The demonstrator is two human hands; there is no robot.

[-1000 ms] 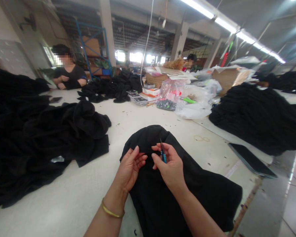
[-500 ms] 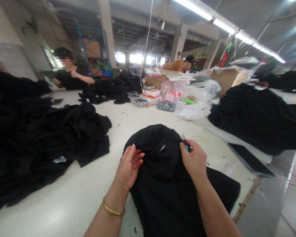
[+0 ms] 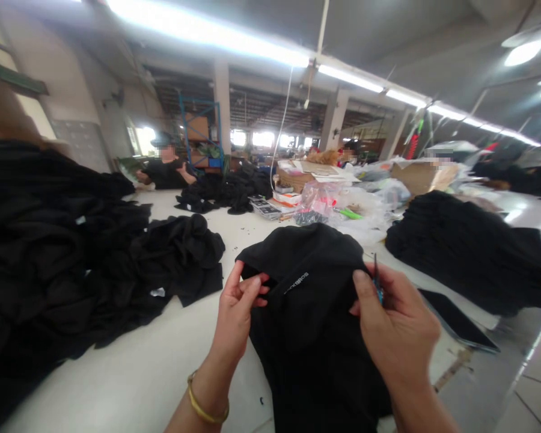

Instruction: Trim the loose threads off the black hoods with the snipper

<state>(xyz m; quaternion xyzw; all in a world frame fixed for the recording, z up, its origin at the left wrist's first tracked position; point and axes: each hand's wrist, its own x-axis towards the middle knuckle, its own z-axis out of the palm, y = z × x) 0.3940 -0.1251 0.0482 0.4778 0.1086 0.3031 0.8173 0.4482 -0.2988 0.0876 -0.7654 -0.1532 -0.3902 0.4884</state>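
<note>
A black garment (image 3: 315, 337) with small white lettering hangs between my two hands, its upper part lifted and its lower part toward me. My left hand (image 3: 241, 307) pinches the left edge of an opening in the cloth, a gold bangle on its wrist. My right hand (image 3: 394, 319) grips the cloth's right side between thumb and fingers. Also tucked in that hand are thread snips (image 3: 377, 282), with blue on the handle and a dark point sticking up. Most of the snips is hidden by my fingers.
Black garments (image 3: 72, 258) are heaped on the white table (image 3: 139, 355) at left. A stack of black cloth (image 3: 469, 246) lies at right, near a dark tablet-like device (image 3: 460, 319) by the edge. Plastic bags (image 3: 369, 210) lie behind. A co-worker (image 3: 166, 165) is across the table.
The garment's upper part has been raised toward me, and its lettering shows more clearly. My right hand has come nearer and moved right. The camera view has tilted up and turned left.
</note>
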